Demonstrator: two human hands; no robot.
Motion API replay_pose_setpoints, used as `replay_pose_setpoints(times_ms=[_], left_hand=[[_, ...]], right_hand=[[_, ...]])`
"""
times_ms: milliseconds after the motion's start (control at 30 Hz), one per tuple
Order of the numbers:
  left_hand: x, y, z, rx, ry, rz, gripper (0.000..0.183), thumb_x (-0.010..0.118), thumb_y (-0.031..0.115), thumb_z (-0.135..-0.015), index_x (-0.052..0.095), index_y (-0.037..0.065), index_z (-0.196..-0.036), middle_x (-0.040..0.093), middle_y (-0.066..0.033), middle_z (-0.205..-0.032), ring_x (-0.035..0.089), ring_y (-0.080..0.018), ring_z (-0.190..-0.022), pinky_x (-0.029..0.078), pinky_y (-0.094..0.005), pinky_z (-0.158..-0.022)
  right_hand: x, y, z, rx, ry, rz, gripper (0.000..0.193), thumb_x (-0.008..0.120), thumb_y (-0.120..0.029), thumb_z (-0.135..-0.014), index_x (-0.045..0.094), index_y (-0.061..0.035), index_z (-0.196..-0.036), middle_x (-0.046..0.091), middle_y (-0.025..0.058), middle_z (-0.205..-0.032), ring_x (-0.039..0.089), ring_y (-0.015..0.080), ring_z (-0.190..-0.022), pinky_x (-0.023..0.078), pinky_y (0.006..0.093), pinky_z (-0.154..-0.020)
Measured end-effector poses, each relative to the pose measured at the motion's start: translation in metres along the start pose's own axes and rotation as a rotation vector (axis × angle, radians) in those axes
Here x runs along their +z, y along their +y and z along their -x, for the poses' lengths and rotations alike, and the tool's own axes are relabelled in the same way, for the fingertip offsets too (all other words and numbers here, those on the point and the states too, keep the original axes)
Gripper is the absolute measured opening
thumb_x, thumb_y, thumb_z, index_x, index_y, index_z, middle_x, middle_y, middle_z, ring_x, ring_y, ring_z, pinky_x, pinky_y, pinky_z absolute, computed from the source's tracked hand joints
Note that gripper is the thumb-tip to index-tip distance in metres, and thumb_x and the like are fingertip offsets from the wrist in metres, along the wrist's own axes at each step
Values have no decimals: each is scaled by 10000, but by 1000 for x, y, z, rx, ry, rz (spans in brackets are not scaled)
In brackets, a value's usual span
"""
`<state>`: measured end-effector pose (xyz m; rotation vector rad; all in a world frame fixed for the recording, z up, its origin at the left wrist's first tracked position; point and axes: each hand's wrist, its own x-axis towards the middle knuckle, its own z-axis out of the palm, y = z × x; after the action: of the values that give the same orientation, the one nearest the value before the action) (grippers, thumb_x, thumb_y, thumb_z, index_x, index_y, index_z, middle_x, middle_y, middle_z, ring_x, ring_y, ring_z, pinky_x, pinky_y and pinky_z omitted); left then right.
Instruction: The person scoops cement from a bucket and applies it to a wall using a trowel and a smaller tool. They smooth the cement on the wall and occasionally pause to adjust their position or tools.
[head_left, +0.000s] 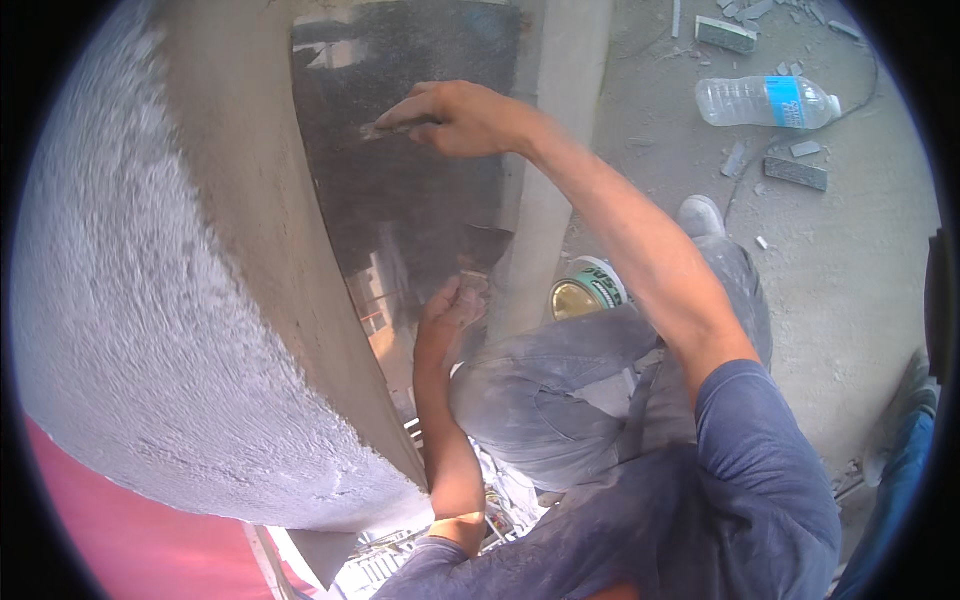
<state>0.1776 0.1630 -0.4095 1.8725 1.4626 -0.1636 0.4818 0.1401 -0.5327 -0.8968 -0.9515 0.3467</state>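
Observation:
My right hand [455, 118] is over the upper part of a dark, glossy panel [410, 190], its fingers closed around a small, thin, dusty piece [378, 131] whose kind is unclear. Lower down, my left hand [438, 312] grips a dusty, pinkish, block-like thing [472, 290] at the panel's right side. Just beyond it shows a dark, blade-like shape [487, 246]; whether the two are joined cannot be made out. Light patches and a building-like reflection show on the panel's surface. Dust blurs the area around my left hand.
A rough white wall [150, 300] with a smooth grey edge [270, 190] rises on the left. By my bent knee stands a tin bucket [590, 290]. On the dusty floor lie a plastic bottle [765, 102], grey blocks [796, 173], shards and a cable. Another person's blue-clad leg [905, 470] is at right.

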Motion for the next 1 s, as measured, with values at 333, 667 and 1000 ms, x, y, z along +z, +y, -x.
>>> replay_pose_setpoints(times_ms=[333, 667, 1000], left_hand=[[40, 14, -20, 160, -204, 231, 432, 773, 193, -1045, 682, 23, -1431, 711, -27, -1119, 605, -91, -926, 477, -259, -872], [89, -18, -8, 366, -320, 293, 564, 765, 159, -1058, 593, -63, -1547, 753, -106, -1313, 688, -154, -1162, 521, -284, -1033], [145, -63, -15, 369, -470, 518, 449, 768, 178, -1063, 648, -2, -1456, 719, -27, -1198, 638, -94, -1037, 499, -265, -933]], right_hand=[[-59, -54, 156, 119, -190, 68, 421, 666, -55, -1036, 765, -192, -1421, 715, 80, -1406, 642, 308, -1337, 514, 437, -1166], [-94, -125, 205, 90, -163, 764, 517, 657, -12, -973, 815, -334, -1346, 700, 16, -1424, 646, 287, -1273, 507, 471, -1060], [-138, -120, 309, 419, -64, 1148, 505, 641, -50, -1023, 782, -342, -1410, 703, 17, -1426, 658, 288, -1255, 508, 450, -1038]])
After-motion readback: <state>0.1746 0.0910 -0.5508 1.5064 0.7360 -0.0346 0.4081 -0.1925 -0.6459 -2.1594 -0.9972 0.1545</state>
